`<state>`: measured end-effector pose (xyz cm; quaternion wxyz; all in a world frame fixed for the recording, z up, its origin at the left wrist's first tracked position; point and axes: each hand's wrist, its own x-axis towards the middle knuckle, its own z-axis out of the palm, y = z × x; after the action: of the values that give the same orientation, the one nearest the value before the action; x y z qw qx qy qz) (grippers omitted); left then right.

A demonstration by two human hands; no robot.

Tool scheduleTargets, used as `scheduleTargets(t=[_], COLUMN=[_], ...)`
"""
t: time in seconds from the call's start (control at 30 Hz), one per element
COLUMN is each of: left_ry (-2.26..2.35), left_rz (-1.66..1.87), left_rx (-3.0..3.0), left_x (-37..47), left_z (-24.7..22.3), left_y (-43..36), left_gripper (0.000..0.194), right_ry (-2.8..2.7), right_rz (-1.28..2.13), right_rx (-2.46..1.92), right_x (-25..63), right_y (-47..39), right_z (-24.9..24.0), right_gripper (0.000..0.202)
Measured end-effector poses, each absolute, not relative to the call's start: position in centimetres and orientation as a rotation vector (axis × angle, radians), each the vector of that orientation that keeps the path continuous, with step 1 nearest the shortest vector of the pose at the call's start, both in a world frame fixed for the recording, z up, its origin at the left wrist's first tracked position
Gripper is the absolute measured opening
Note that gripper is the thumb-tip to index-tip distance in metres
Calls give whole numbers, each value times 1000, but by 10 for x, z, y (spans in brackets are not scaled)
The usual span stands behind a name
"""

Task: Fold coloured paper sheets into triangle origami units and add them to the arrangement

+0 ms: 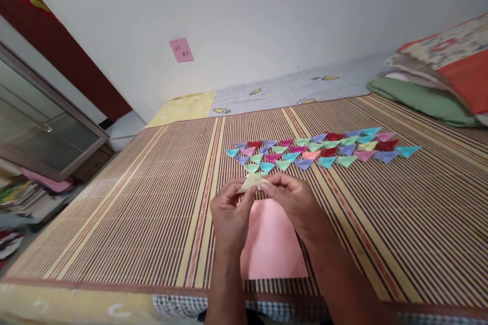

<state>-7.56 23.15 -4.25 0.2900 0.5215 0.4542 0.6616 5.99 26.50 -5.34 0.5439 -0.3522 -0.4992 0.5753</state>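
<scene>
Between my two hands is a small pale yellow piece of folded paper [252,181], its point facing up and away from me. My left hand [231,210] pinches its left side with thumb and fingers. On the right side, my right hand [295,200] grips it the same way, the thumb pressed on the front. Below my hands a pink sheet of paper [272,246] lies flat on the striped mat [152,203]. Just beyond my fingers, several folded paper triangles [304,163] in many colours lie in rows.
At the far right, a green cushion [419,99] and other bedding are piled up. A pink note [181,50] hangs on the white wall [267,10]. Off to the left stands a glass-fronted cabinet [46,117], with stacked papers [23,195] below it.
</scene>
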Motion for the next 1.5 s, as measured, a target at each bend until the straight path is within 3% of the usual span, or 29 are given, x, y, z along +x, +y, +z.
scheduleTargets(t=[0.43,0.97,1.5], left_ry=[1422,1251,1251], left_rz=[1843,1805,1779], left_rx=[1415,1020,995], left_x=[-65,-67,-68], left_z=[-30,-28,-34], left_y=[222,222,224], left_gripper=[11,10,9], right_ry=[-1214,-1338,-1340], right_rz=[1193,1007,1122], right_rx=[-793,-832,-788], right_x=[57,65,64], right_y=[255,254,253], right_z=[-42,-38,-35], right_gripper=[14,14,15])
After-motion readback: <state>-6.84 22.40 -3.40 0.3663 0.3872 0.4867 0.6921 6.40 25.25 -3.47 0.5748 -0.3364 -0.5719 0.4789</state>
